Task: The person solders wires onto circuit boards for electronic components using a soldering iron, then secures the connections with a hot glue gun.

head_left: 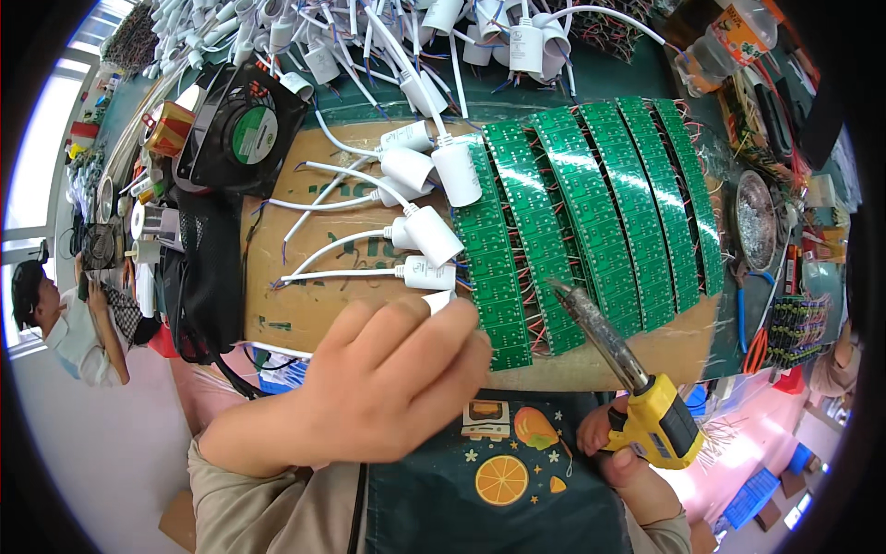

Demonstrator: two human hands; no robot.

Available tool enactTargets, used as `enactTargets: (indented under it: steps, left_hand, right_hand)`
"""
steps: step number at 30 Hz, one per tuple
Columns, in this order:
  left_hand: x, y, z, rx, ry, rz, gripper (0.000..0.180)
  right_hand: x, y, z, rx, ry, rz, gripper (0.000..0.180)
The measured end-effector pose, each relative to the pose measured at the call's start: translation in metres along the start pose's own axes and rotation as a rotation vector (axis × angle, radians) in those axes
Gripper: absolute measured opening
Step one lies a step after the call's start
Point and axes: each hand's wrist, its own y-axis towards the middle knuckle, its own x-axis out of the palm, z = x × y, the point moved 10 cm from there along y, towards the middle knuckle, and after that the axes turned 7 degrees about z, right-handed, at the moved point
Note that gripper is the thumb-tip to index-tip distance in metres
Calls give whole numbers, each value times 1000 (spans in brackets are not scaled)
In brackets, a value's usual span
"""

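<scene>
My left hand (383, 379) is closed around a white plastic lamp housing (441, 300) at the near edge of a cardboard sheet (305, 305). My right hand (628, 462) grips the yellow handle of a soldering iron (614, 355); its tip points up-left at the near end of the green circuit board strips (591, 217). Several overlapping strips fan across the cardboard. A few white lamp housings with white cords (420, 235) lie side by side left of the strips, joined to them by thin wires.
A black fan with a green label (247, 129) stands at the back left. A heap of white housings and cords (406, 37) fills the back. A round metal dish (757, 217) and pliers (752, 319) lie right. A person (65, 323) sits far left.
</scene>
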Motion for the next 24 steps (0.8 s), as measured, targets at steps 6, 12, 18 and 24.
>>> enactTargets:
  steps: [6,12,18,24]
  left_hand:
    - [31,-36,-8,-166,-53,96,38]
    - [35,-39,-9,-194,-21,235,38]
    - [42,-40,-8,-198,-24,233,35]
    - [45,-39,-10,-197,-46,247,33]
  right_hand:
    - [2,1,4,-7,-32,-143,29]
    - [-9,-3,11,37,-237,-222,33]
    - [-11,-7,6,-34,-440,-225,29]
    - [-12,-10,9,-103,-485,-228,28]
